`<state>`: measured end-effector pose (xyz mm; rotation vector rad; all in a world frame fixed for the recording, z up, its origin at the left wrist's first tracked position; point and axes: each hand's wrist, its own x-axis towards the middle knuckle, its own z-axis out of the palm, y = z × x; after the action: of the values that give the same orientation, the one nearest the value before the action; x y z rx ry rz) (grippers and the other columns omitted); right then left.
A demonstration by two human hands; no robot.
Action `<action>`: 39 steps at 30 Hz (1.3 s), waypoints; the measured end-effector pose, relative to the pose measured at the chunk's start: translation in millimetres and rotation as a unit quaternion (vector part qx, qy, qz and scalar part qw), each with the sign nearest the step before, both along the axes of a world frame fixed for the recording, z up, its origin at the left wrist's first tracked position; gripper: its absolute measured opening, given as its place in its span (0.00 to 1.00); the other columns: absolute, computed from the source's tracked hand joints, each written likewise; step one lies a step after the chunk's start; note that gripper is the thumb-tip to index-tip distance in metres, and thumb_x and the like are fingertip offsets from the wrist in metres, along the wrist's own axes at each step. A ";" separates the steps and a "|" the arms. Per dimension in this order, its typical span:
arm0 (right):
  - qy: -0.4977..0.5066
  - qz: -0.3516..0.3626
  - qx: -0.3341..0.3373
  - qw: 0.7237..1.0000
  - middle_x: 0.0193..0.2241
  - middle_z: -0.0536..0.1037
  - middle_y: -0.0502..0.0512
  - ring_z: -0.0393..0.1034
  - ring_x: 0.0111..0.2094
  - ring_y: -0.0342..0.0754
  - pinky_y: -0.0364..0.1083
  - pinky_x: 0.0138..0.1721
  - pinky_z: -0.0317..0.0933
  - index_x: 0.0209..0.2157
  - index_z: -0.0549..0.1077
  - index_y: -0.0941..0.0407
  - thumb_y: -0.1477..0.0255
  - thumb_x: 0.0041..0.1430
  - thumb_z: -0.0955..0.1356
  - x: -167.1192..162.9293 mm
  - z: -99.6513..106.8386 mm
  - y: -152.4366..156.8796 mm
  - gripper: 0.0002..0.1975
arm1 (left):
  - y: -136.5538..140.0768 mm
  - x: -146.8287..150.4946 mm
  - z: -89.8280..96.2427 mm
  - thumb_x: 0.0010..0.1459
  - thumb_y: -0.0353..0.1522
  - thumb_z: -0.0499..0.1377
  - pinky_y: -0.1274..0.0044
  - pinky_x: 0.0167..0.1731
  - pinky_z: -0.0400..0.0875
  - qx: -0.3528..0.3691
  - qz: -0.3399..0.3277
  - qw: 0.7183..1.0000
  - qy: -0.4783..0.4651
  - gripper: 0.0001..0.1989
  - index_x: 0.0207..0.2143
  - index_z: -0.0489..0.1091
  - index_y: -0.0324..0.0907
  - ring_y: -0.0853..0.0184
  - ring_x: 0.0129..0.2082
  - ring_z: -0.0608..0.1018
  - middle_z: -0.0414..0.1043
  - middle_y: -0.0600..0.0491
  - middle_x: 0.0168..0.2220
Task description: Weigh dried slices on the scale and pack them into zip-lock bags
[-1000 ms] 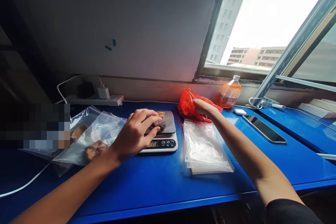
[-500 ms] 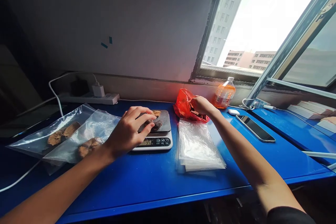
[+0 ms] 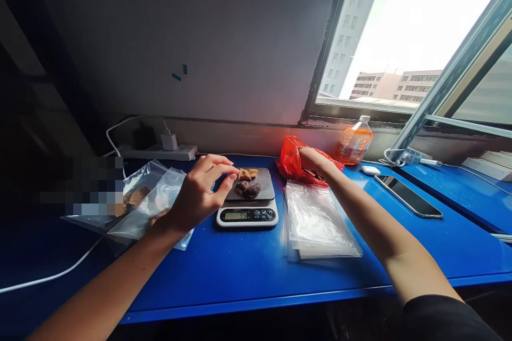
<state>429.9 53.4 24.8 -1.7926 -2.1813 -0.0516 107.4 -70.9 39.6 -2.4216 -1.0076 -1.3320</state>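
Observation:
My left hand [image 3: 206, 184] is at the left side of a small digital scale [image 3: 247, 217]. Its thumb and index tips come together in a pinch beside a rough tan dried piece [image 3: 248, 173]. Whatever may be between those tips is too small to make out. Two dark brown, wrinkled lumps [image 3: 248, 189] lie on the scale's plate, in front of the tan piece. The display seems to read 95. My right hand [image 3: 310, 157] reaches into a crinkled red plastic bag [image 3: 288, 157] that holds dark brown pieces; its fingers are hidden inside.
Clear plastic bags [image 3: 324, 224] lie stacked right of the scale. Filled clear bags [image 3: 138, 224] with brown chunks lie at left. Behind stand an orange drink bottle [image 3: 355, 141] and a power strip [image 3: 182, 152]. A phone [image 3: 408, 196] and a white case [image 3: 370, 170] lie at right.
The view has turned, so the scene sits further right. My left hand has drawn slightly off the scale's plate, thumb and index closing together. My right hand has gone deeper into the red bag.

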 end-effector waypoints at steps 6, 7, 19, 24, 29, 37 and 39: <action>0.091 0.009 0.053 0.994 0.38 0.80 0.61 0.74 0.38 0.47 0.42 0.38 0.65 0.39 0.76 0.60 0.72 0.60 0.62 18.7 4.4 -28.6 0.13 | 5.6 -0.1 -3.6 0.60 0.27 0.58 0.71 0.41 0.71 0.055 -0.043 0.997 -0.030 0.04 0.36 0.72 0.41 0.66 0.39 0.74 0.71 0.53 0.38; 0.146 0.022 0.062 0.987 0.41 0.79 0.60 0.74 0.39 0.46 0.42 0.38 0.65 0.43 0.74 0.60 0.69 0.61 0.62 22.3 1.1 -37.0 0.14 | 6.1 0.1 -4.1 0.60 0.27 0.58 0.71 0.41 0.71 0.051 -0.043 0.997 -0.028 0.04 0.36 0.73 0.41 0.66 0.38 0.74 0.71 0.52 0.38; 0.344 0.097 0.028 0.934 0.32 0.80 0.57 0.73 0.32 0.48 0.44 0.31 0.64 0.33 0.78 0.59 0.56 0.53 0.69 19.3 0.5 -100.9 0.19 | 4.9 5.7 -8.1 0.61 0.27 0.56 0.71 0.41 0.70 -0.012 -0.060 0.998 0.018 0.05 0.35 0.72 0.38 0.65 0.37 0.74 0.74 0.49 0.35; 0.206 0.121 0.073 0.968 0.27 0.79 0.56 0.72 0.28 0.47 0.44 0.28 0.62 0.28 0.78 0.58 0.58 0.56 0.68 -3.7 1.3 -103.9 0.17 | 4.4 5.0 -8.1 0.61 0.27 0.56 0.71 0.40 0.70 -0.027 -0.066 0.997 0.027 0.04 0.35 0.72 0.38 0.65 0.35 0.75 0.75 0.50 0.34; 0.053 0.146 0.070 0.985 0.26 0.80 0.56 0.71 0.25 0.45 0.43 0.28 0.59 0.28 0.79 0.57 0.66 0.59 0.66 -47.7 10.8 -94.8 0.13 | 5.8 5.4 -11.7 0.61 0.28 0.56 0.71 0.40 0.69 -0.052 -0.064 0.996 0.044 0.06 0.35 0.72 0.38 0.65 0.36 0.75 0.76 0.50 0.35; 0.109 0.207 -0.043 0.971 0.38 0.81 0.55 0.74 0.35 0.46 0.43 0.36 0.65 0.42 0.77 0.56 0.65 0.58 0.68 -59.7 27.5 -81.3 0.14 | 9.4 3.6 -14.2 0.62 0.30 0.54 0.72 0.40 0.69 -0.064 -0.069 0.995 0.043 0.08 0.35 0.73 0.41 0.66 0.36 0.75 0.76 0.53 0.34; 0.141 0.190 -0.012 0.971 0.38 0.80 0.55 0.74 0.36 0.46 0.43 0.37 0.66 0.43 0.76 0.56 0.65 0.59 0.65 -37.6 23.7 -86.0 0.14 | 9.1 3.0 -13.5 0.62 0.30 0.54 0.72 0.40 0.69 -0.065 -0.070 0.995 0.039 0.08 0.34 0.73 0.41 0.66 0.36 0.75 0.76 0.52 0.34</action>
<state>392.3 -32.6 48.5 -1.2701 -2.2745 0.2984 110.5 -61.8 26.1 -2.6637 -0.9480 -1.2393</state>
